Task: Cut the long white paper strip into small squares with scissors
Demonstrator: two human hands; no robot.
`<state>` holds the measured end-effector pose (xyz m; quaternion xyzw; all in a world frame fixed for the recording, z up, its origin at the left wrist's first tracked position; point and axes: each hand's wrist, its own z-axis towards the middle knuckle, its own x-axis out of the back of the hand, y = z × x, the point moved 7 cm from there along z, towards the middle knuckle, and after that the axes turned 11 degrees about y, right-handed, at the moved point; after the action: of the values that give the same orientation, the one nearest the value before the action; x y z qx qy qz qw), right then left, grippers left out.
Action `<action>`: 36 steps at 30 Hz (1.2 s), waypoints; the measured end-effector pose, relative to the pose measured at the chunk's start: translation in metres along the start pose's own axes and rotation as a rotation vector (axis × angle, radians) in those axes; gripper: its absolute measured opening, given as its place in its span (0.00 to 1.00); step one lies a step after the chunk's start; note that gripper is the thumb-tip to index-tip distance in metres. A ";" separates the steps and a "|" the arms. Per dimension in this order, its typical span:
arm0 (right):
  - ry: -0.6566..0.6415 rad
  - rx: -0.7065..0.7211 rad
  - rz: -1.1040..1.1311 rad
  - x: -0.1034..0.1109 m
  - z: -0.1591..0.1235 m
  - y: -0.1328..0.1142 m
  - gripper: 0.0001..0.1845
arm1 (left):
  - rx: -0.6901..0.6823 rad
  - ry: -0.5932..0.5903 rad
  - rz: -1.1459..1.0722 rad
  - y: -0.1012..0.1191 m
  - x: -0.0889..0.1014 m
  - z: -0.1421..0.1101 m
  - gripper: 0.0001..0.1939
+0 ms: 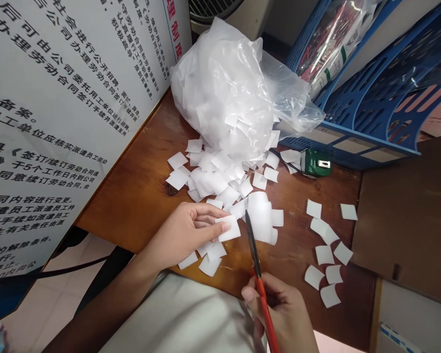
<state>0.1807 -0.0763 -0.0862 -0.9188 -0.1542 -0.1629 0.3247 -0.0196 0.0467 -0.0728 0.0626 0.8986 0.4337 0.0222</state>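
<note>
My left hand (185, 228) pinches a small white square (232, 229) of thin sheet between thumb and fingers, above the table's front part. To its right, my right hand (288, 309) is closed around red-handled scissors (254, 247). Their dark blades look shut and point away from me, apart from the square in my left hand. Just beyond the tips lies a curved white sheet stack (260, 215). A heap of loose white squares (220, 174) spreads behind my left hand, and several more (210, 257) lie below it.
A clear plastic bag (224, 83) full of white pieces stands behind the heap. Several separate squares (324, 255) lie on the right of the wooden table (132, 201). A green tape measure (316, 163) sits by a blue file rack (371, 132). A printed board (59, 122) borders the left.
</note>
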 end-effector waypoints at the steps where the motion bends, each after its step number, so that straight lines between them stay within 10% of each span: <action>1: 0.100 0.091 -0.091 0.011 0.001 -0.002 0.28 | -0.021 0.032 0.030 0.003 0.005 -0.001 0.15; 9: 0.521 0.789 -0.528 0.057 -0.013 -0.020 0.15 | -0.262 0.188 0.224 0.034 0.029 -0.004 0.13; 19: 0.763 0.898 -0.442 0.055 -0.001 -0.070 0.20 | -0.696 0.216 0.426 0.087 0.002 -0.023 0.05; 27: 1.055 1.092 -0.300 0.048 0.006 -0.090 0.13 | -0.420 -0.169 0.151 0.069 -0.027 -0.022 0.11; 36: 1.228 1.246 -0.210 0.040 -0.019 -0.085 0.23 | -0.279 -0.263 -0.028 0.047 -0.062 -0.020 0.10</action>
<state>0.1799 -0.0186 -0.0097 -0.3059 -0.0970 -0.5434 0.7757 0.0439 0.0517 -0.0244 0.1025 0.8199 0.5419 0.1538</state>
